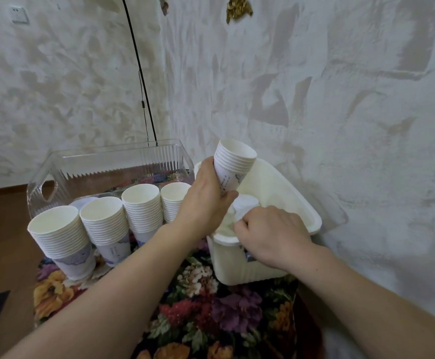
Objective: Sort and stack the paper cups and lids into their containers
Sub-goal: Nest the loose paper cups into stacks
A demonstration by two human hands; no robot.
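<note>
A short nested stack of white paper cups [233,163] was held in the air above the near-left corner of the white rectangular plastic bin [299,203]. Its long axis was tilted, open mouths pointing up and to the right toward the wall, bases pointing down and left into the palm. Faint blue print showed on the outermost cup's side.

The left hand [206,198] grasped the lower part of this stack, fingers and thumb wrapped around it. The right hand [270,234] reached over the bin's near rim, its fingers curled and pinching a white plastic lid [246,206] inside the bin. How many lids lay beneath could not be told.

To the left of the bin stood four taller stacks of white paper cups [141,211], all mouths up, axes leaning slightly outward in the wide-angle view; the two nearest showed blue-grey print on their lowest cups. They stood inside or just at the front of a clear ribbed plastic container [123,159]; which could not be told.

Both containers rested on a dark floral-patterned cloth [211,307]. A pale textured wall [314,86] stood behind, with a thin black cord [138,68] hanging down it. Brown floor [1,242] showed at left.
</note>
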